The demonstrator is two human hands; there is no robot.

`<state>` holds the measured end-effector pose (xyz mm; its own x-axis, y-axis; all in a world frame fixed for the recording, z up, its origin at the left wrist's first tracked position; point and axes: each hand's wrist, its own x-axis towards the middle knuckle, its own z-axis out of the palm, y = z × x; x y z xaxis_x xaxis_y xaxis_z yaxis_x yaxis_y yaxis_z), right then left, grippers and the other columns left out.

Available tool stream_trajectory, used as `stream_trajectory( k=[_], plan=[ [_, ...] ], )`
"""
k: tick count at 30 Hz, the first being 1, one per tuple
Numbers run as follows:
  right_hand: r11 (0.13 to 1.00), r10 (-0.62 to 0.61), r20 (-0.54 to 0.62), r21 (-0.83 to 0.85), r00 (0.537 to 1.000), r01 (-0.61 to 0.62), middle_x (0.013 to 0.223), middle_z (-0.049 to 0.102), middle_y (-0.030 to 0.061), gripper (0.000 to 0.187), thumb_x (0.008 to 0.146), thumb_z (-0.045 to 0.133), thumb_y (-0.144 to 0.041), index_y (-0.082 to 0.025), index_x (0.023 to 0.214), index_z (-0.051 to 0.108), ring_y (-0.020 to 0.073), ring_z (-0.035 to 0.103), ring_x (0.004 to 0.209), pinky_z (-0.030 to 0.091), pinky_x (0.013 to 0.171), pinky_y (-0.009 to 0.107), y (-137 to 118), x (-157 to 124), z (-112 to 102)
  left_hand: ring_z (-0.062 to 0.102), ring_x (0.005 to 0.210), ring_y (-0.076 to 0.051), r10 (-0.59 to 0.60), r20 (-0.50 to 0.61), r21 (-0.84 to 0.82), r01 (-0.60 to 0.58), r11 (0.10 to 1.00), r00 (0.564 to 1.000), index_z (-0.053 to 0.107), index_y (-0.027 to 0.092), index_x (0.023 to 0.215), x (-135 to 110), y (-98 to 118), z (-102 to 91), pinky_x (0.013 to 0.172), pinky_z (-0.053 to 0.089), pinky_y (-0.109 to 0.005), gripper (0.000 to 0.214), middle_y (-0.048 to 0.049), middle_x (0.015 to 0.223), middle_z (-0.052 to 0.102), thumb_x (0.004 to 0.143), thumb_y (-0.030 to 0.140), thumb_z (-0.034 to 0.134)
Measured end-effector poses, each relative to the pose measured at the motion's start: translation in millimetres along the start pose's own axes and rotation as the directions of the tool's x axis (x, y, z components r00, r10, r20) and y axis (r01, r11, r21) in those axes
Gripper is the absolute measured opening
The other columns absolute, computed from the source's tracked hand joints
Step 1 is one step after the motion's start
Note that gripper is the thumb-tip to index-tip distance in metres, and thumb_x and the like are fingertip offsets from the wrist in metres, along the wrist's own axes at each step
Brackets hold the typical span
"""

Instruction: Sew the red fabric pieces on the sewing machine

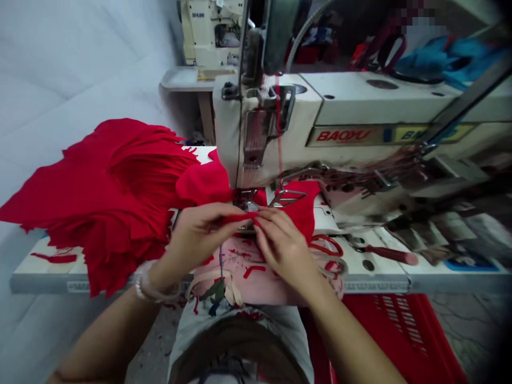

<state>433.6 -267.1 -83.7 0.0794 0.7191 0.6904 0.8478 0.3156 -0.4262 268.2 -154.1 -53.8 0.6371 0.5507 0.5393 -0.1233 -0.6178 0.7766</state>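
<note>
My left hand pinches the left end of a narrow edge of red fabric just in front of the needle area. At the right end of the same edge, my right hand grips it between thumb and fingers. Behind my hands stands the white sewing machine, its presser foot partly hidden. Red cloth spreads under the machine arm at the right, and another red piece lies left of the foot. Red threads run down the machine's front.
A large pile of red cut pieces covers the table's left side. Red-handled scissors and a red-handled screwdriver lie at the right. A pink pad with scraps is in front. A red basket stands below; another machine is behind.
</note>
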Motion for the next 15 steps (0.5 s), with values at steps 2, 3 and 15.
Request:
stream_trajectory(
  k=[2, 3, 15],
  plan=[
    [0.962, -0.11, 0.053, -0.247, 0.992, 0.12, 0.107, 0.068, 0.0185, 0.021, 0.089, 0.055, -0.008, -0.002, 0.105, 0.067, 0.0261, 0.06, 0.109, 0.056, 0.095, 0.041, 4, -6, 11, 0.069, 0.099, -0.017, 0.167, 0.172, 0.381, -0.222, 0.898, 0.971, 0.07, 0.014, 0.107, -4, -12, 11.5, 0.089, 0.058, -0.03, 0.02, -0.0079, 0.108, 0.072, 0.093, 0.011, 0.056],
    [0.936, -0.132, 0.068, -0.32, 0.989, 0.147, 0.108, 0.068, 0.019, 0.023, 0.088, 0.056, -0.008, 0.0, 0.107, 0.067, 0.0273, 0.059, 0.109, 0.056, 0.094, 0.041, 6, -10, 13, 0.067, 0.103, -0.019, 0.212, 0.241, 0.504, -0.309, 0.807, 0.947, 0.068, 0.012, 0.11, -7, -17, 13.7, 0.09, 0.057, -0.032, 0.023, -0.0102, 0.112, 0.07, 0.094, 0.009, 0.052],
    [0.984, 0.041, 0.009, -0.175, 0.999, -0.038, 0.111, 0.067, 0.0158, 0.029, 0.091, 0.049, -0.009, -0.006, 0.116, 0.064, 0.0216, 0.061, 0.106, 0.056, 0.096, 0.038, 1, -8, 10, 0.058, 0.092, -0.024, -0.017, 0.35, 0.877, -0.322, 0.358, 0.936, 0.061, 0.017, 0.126, -19, -5, 16.4, 0.067, 0.047, -0.034, 0.036, -0.0098, 0.115, 0.063, 0.093, 0.01, 0.051]
  ],
)
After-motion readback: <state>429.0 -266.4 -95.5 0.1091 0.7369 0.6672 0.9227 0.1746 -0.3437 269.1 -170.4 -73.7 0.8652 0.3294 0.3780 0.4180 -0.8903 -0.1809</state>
